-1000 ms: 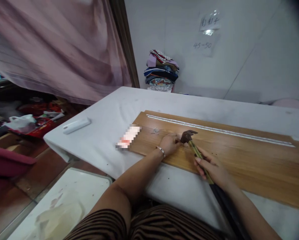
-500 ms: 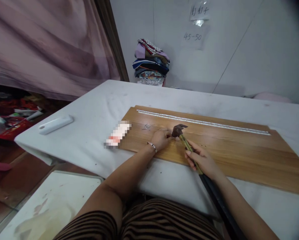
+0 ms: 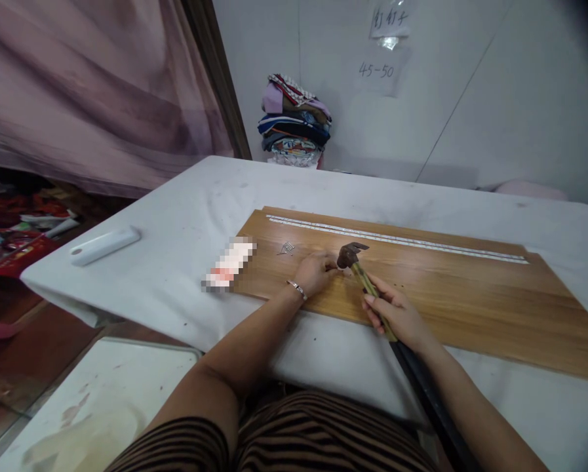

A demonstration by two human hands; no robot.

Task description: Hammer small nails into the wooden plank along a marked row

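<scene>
My right hand [image 3: 392,308] is wrapped around a claw hammer [image 3: 365,278] with a rusty head and a worn yellow and black handle. The hammer head hovers low over a wooden board [image 3: 451,295], right beside the fingertips of my left hand [image 3: 316,270]. Those fingers are pinched together at the board's surface; whatever lies between them is too small and partly hidden by the hammer head. A small pile of nails [image 3: 286,248] lies on the board to the left of my left hand. Tiny dark specks show on the wood near the hammer.
Two white measuring strips [image 3: 396,237] run along the board's far side. A blurred-out card [image 3: 229,262] lies at its left end. On the white-covered table [image 3: 176,216] rests a white plastic handle-like object [image 3: 105,246]. Folded clothes [image 3: 296,121] are stacked beyond, by the wall.
The view has shifted slightly. Both hands and the hammer hold nearly the same place over the board, with the hammer head still beside my left fingertips.
</scene>
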